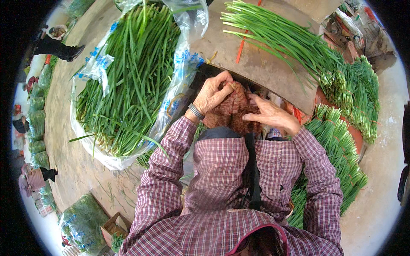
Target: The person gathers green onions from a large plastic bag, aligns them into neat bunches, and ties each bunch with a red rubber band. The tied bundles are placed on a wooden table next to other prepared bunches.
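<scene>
Over my knees, my left hand (pixel 214 92), with a metal watch at the wrist, pinches the top of a brown, furry-looking cloth (pixel 235 107). At the cloth's right side, my right hand (pixel 270 112) has its thumb and fingers spread, with fingertips near or on the fabric; the exact contact is unclear. A large clear plastic bag (pixel 120 162) with blue print lies open at the left, full of long green garlic chives (pixel 134 70). Ahead, a loose bunch of green stalks (pixel 272 35) lies across a low board (pixel 256 68).
Tied green bundles (pixel 336 144) are piled at my right, with more (pixel 362 96) beyond them. A red strip (pixel 242 46) lies on the board. At lower left are a filled bag (pixel 85 220) and a cardboard box (pixel 115 225). People (pixel 54 48) are at the far left.
</scene>
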The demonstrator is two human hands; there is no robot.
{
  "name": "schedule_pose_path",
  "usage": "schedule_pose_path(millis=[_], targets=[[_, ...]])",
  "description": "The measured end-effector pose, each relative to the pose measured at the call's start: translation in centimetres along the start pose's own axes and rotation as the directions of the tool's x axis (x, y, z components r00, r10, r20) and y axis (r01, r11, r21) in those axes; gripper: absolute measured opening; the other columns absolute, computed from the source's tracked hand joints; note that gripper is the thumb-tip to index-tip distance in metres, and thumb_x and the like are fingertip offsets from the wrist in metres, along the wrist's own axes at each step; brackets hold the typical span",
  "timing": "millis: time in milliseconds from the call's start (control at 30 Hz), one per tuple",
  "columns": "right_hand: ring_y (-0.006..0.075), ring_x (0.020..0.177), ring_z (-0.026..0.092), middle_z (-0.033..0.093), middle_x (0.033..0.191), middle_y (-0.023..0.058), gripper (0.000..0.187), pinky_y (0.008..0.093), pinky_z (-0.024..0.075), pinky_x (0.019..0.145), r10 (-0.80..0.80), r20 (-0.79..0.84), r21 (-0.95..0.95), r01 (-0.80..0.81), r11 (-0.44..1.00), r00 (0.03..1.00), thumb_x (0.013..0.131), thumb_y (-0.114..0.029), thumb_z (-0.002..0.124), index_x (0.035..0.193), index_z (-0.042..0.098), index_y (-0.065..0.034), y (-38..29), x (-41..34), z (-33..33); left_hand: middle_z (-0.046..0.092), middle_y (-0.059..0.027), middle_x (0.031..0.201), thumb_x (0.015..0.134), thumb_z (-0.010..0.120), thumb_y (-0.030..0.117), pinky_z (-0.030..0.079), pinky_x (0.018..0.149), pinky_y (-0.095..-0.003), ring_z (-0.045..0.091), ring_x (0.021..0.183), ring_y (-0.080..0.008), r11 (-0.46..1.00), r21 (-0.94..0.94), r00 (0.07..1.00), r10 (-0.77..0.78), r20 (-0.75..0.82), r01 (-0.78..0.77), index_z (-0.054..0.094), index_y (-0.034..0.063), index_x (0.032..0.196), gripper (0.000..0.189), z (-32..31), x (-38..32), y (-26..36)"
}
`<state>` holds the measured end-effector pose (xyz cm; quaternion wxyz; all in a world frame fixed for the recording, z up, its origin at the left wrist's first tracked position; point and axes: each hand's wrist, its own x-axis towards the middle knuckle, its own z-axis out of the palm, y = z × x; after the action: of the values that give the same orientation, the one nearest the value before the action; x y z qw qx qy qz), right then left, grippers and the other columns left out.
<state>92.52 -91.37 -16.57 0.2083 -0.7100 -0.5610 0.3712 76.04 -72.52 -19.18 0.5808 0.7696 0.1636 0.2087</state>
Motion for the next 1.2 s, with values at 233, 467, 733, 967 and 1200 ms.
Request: schedule_pose_path(millis=[233,467,733,967,1200], targets=[[0.0238,0.084,0.067,0.071,0.102,0.0189,0.054,0.0384,0.0525,0.079,0.018,-0.386,0.252,0.086,0.964,0.922,0.093,-0.038,0.067,0.132,0.057,-0.0019,-2.8,0.2,-0.6,0.059,0.003,0.083,0.095,0.064,0.012,0.045,0.074,-0.0215,0.051,0.081,-0.0045,0.927,-0.086,0.915,0.339,-0.219,-0.364,0.059,0.0031,0.096,0.01,-3.5,2.3,14.0],[0.0146,0.104,0.065,0.072,0.109,0.0086,0.027,0.0304,0.0483,0.094,-0.079,-0.867,0.063,0.265,0.962,0.492,0.094,-0.011,0.061,0.118,0.066,-0.0014,-8.0,-5.7,-12.4,0.061,0.003,0.08,0.093,0.07,0.015,0.05,0.071,-0.0229,0.055,0.077,-0.0024,0.801,0.257,0.822,0.568,-0.037,-0.541,0.062,0.0031,0.098,0.015,-10.1,2.5,22.7],[0.0354,0.089,0.066,0.068,0.098,0.0142,0.019,0.0349,0.0535,0.075,-0.67,-0.598,-0.721,0.07,0.69,0.44,0.09,-0.012,0.065,0.107,0.065,-0.0015,-13.5,-11.9,-19.5,0.063,-0.0035,0.08,0.096,0.067,0.021,0.048,0.07,-0.0279,0.056,0.075,-0.0101,0.7,0.49,0.835,0.537,0.118,-0.519,0.063,0.0017,0.096,0.019,-11.5,-1.9,28.6],[0.0342,0.082,0.067,0.069,0.092,0.0142,0.018,0.0395,0.0533,0.072,-0.573,-0.537,-0.657,0.118,0.744,0.619,0.082,-0.006,0.066,0.099,0.069,-0.0048,-13.6,-18.0,-12.0,0.059,-0.0098,0.082,0.087,0.069,0.017,0.051,0.067,-0.0358,0.062,0.077,-0.0278,0.56,0.612,0.811,0.524,0.259,-0.558,0.064,0.0069,0.096,0.014,-9.3,-13.2,25.7],[0.0291,0.106,0.065,0.068,0.112,0.0153,0.045,0.043,0.051,0.093,-0.069,0.278,-0.13,0.109,0.986,0.958,0.081,-0.035,0.077,0.116,0.069,-0.0076,-17.0,-22.0,-2.4,0.069,-0.0114,0.098,0.088,0.073,0.029,0.054,0.074,-0.0398,0.069,0.084,-0.0284,0.989,0.141,0.818,-0.113,0.564,0.04,0.067,0.0046,0.111,0.034,-5.6,-31.2,19.1]])
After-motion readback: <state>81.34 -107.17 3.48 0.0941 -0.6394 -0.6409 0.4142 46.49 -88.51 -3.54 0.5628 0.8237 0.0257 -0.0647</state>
